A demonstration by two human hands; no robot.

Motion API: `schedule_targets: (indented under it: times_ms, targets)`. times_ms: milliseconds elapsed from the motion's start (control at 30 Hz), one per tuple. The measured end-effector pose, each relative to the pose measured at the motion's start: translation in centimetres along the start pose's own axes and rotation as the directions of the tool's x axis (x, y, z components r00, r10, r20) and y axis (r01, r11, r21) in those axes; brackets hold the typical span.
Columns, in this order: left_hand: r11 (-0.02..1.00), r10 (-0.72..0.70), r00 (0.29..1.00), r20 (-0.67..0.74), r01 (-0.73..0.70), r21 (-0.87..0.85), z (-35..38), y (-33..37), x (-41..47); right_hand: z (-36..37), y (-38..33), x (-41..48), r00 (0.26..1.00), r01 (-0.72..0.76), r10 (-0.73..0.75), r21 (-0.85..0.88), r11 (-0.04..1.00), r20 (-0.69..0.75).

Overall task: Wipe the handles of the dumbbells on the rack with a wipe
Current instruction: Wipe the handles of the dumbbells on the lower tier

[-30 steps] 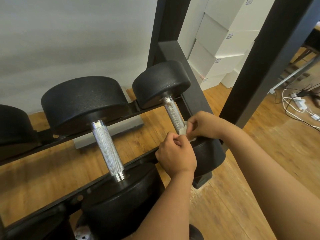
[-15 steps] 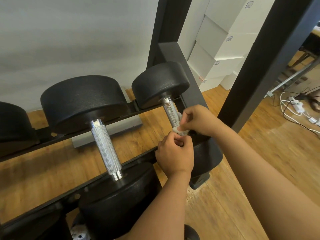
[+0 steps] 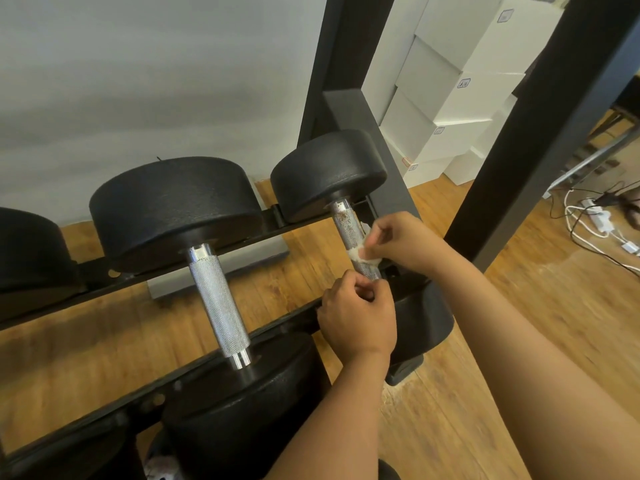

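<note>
Thumb and fingertips of the right hand [image 3: 405, 240] pinch a crumpled white wipe [image 3: 363, 257] against the mid handle [image 3: 347, 228] of the small dumbbell [image 3: 329, 171]; left hand [image 3: 358, 320] fingers curl at the handle's near end, grip unclear; the dumbbell lies across the rack [image 3: 104, 424] rails beside a larger dumbbell [image 3: 173, 209].

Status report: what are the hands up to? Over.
Right hand pinches wipe against small dumbbell's handle. Left hand curled at handle's lower end, grip unclear. Nothing blocking.

The right hand [image 3: 405, 242] pinches a white wipe [image 3: 363, 256] against the knurled handle [image 3: 348, 226] of the small dumbbell [image 3: 329, 174]. Just below that pinch, the left hand [image 3: 360, 320] curls around the handle's near end. Left of both grips, a larger dumbbell [image 3: 218, 299] lies across the rack [image 3: 284, 329] rails, untouched.
</note>
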State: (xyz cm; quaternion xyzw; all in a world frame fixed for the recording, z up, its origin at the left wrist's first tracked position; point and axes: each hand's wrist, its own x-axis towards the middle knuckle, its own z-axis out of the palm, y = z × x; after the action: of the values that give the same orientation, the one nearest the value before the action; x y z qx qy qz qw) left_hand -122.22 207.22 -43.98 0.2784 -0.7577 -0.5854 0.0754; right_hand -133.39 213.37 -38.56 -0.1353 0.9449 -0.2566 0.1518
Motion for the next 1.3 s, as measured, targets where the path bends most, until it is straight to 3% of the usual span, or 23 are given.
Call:
schedule_targets:
  times_ms: [200, 367, 533, 600, 700, 867, 1033, 1200, 1300]
  targets:
    - [1.0, -0.027, 1.0, -0.008, 0.027, -0.003, 0.0, 0.0, 0.1, 1.6, -1.9, 1.9, 0.951, 0.057, -0.01, 0.145, 0.988, -0.309]
    - [1.0, -0.017, 1.0, -0.015, 0.017, -0.001, 0.0, 0.2, 0.1, 0.4, -0.8, 0.9, 0.993, -0.051, 0.065, 0.141, 0.989, -0.102]
    - [1.0, -0.028, 0.999, -0.022, 0.028, 0.01, 0.1, 0.2, 0.1, 2.1, -3.0, 2.2, 0.91, 0.042, 0.105, 0.341, 0.939, -0.402]
    - [1.0, -0.024, 0.999, -0.026, 0.024, -0.001, 0.0, 0.2, 0.1, 1.9, -3.0, 2.2, 0.924, 0.035, 0.11, 0.368, 0.929, -0.366]
    - [0.999, -0.035, 0.999, -0.029, 0.035, 0.0, 0.0, 0.2, 0.3, 2.0, -2.5, 1.9, 0.945, 0.002, 0.088, 0.274, 0.962, -0.316]
    - [0.999, -0.042, 0.999, -0.033, 0.042, -0.001, 0.1, 0.2, 0.1, 2.5, -3.3, 2.7, 0.891, 0.061, 0.125, 0.388, 0.919, -0.437]
    - [0.999, -0.035, 0.999, -0.03, 0.035, 0.002, 0.2, 0.2, 0.2, 2.6, -2.4, 2.0, 0.913, 0.095, 0.002, 0.217, 0.972, -0.408]
    - [0.999, -0.037, 0.999, -0.036, 0.037, -0.008, 0.1, 0.2, 0.2, 3.3, -3.2, 2.9, 0.857, 0.103, 0.078, 0.318, 0.942, -0.509]
    - [0.999, -0.038, 0.998, -0.043, 0.037, -0.025, 0.2, 0.0, 0.2, 3.3, -2.7, 2.3, 0.887, 0.099, 0.022, 0.237, 0.966, -0.461]
